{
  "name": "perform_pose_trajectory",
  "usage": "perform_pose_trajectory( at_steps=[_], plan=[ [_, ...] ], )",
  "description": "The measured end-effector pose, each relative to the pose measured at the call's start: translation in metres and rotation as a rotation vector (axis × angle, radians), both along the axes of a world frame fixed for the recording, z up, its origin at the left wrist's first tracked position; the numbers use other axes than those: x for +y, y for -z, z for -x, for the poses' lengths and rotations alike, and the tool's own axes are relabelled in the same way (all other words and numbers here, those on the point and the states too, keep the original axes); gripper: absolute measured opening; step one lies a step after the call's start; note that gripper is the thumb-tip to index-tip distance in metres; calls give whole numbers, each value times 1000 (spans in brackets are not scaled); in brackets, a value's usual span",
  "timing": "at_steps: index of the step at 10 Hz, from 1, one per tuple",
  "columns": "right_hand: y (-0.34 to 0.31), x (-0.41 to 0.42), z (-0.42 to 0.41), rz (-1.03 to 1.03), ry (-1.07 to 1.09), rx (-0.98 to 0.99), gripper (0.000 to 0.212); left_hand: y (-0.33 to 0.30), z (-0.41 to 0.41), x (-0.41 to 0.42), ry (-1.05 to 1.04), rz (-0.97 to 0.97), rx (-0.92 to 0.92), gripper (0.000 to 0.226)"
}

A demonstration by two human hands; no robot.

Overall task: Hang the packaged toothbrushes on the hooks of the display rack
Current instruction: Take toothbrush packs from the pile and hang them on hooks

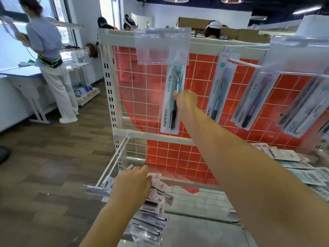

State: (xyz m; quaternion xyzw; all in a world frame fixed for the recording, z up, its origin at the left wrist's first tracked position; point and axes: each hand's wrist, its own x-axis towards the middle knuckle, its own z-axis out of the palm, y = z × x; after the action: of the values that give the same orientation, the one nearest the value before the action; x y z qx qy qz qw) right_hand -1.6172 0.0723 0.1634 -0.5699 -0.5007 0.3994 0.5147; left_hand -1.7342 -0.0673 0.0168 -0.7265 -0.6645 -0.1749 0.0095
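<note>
A person's right hand [187, 100] reaches up to a white wire-grid display rack [142, 86] backed in red, its fingers closed around the middle of a teal packaged toothbrush [171, 98] that hangs upright beneath a clear plastic tag holder [162, 45] at 12 o'clock in the view. The left hand [132, 184], low at 6 o'clock, grips a fanned stack of packaged toothbrushes [153, 211], barcoded backs showing, just in front of the rack's lower grid. A bare white hook [114, 163] juts from the rack's left post at about 8 o'clock, just left of that hand. At 2 o'clock, 1 pack with a teal dot [222, 86] hangs tilted from a white hook [243, 63], and beside it at 3 o'clock more packs, 1 with a purple brush [252, 104], hang aslant under a second clear tag holder [300, 56]. Loose packs [302, 172] lie flat in a heap at 4 o'clock on the rack's base. At 10 o'clock a person in a grey shirt and white trousers [48, 65] stands facing a blue-topped table [21, 73], well apart from the rack. Beyond the rack's top rail, at 12 o'clock, other heads and cardboard boxes [236, 32] show.
</note>
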Motion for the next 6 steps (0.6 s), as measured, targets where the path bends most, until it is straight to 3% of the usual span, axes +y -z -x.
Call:
perform_pose_trajectory(
  at_steps=[1, 2, 3, 5, 6],
  plan=[
    [8, 12, -4, -29, -8, -84, 33, -5, 2, 2, -19, -12, 54, 26],
    [14, 5, -5, 24, -39, -277, 46, -9, 1, 4, -8, -17, 56, 27],
    [23, -5, -10, 107, -72, -343, 55, -13, -3, 7, -2, -8, 53, 27],
    [48, -40, -47, 280, -259, -548, 50, -24, -17, 22, 0, 16, 66, 28],
    [75, -49, -68, 255, -263, -697, 38, -28, -38, 39, 39, 61, 38, 30]
  ],
)
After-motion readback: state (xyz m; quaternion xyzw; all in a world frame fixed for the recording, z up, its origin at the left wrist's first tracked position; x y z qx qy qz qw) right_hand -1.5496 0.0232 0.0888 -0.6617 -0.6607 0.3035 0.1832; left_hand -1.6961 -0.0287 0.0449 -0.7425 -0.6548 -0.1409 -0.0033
